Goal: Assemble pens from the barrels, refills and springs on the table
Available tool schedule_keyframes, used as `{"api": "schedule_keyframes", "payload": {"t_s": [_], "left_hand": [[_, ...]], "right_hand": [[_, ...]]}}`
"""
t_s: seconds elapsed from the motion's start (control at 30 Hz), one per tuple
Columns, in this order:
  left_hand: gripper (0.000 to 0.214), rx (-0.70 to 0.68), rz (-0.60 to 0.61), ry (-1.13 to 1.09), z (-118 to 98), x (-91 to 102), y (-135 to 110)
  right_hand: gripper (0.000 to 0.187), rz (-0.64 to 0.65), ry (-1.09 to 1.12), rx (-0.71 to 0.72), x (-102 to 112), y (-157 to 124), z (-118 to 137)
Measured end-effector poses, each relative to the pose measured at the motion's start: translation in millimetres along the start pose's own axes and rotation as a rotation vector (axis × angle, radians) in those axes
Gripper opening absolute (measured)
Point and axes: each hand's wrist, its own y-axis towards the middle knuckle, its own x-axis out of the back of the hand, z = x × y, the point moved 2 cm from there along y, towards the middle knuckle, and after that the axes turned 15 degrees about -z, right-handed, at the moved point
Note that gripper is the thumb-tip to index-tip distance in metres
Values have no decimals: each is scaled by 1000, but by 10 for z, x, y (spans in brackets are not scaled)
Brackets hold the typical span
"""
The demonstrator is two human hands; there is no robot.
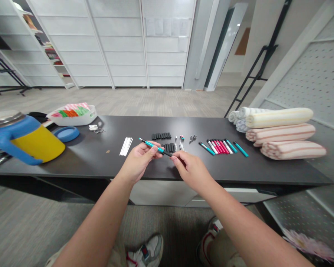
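Observation:
My left hand [142,157] is closed around the teal barrel of a pen [151,144], held tilted above the front half of the table. My right hand [190,168] pinches the black end of the same pen between thumb and fingers. Whether that black part is a cap or a grip, I cannot tell. Just beyond my hands lie two rows of short black tubes [161,136]. Small metal and clear parts [193,138] sit right of them. A row of teal, red and white pens [222,146] rests farther right. Thin white sticks [126,146] lie left of my left hand.
A dark table [105,163] spans the view. At its left stand a blue and yellow jug [36,141], a blue lid [66,134] and a white basket [86,118] of colourful packets. Rolled towels [284,128] are stacked at the right end.

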Motion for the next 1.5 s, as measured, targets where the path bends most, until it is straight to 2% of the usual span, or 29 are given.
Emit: {"api": "schedule_keyframes", "payload": {"t_s": [0.1, 0.2, 0.37, 0.53, 0.8, 0.93, 1.07, 1.2, 1.5], "left_hand": [[35, 3, 2, 2, 6, 2, 7], [34, 8, 3, -1, 7, -2, 8], [33, 6, 0, -10, -4, -8, 2], [35, 10, 14, 0, 0, 3, 6], [44, 6, 101, 21, -15, 23, -16], [54, -3, 94, -7, -40, 6, -41], [42, -3, 59, -53, -33, -6, -31], [37, 11, 79, -65, -20, -1, -19], [33, 46, 135, -63, -20, 33, -23]], "right_hand": [[14, -2, -7, -2, -1, 2, -5], [20, 8, 6, 58, -1, -1, 4], [19, 7, -24, 40, -3, -6, -3], [25, 47, 39, 110, 4, 3, 6], [31, 98, 175, 47, 60, 38, 20], [30, 79, 167, 44, 51, 45, 22], [28, 83, 135, 85, 36, 41, 40], [30, 127, 165, 97, 50, 38, 60], [35, 183, 221, 26, 91, 51, 59]]}}
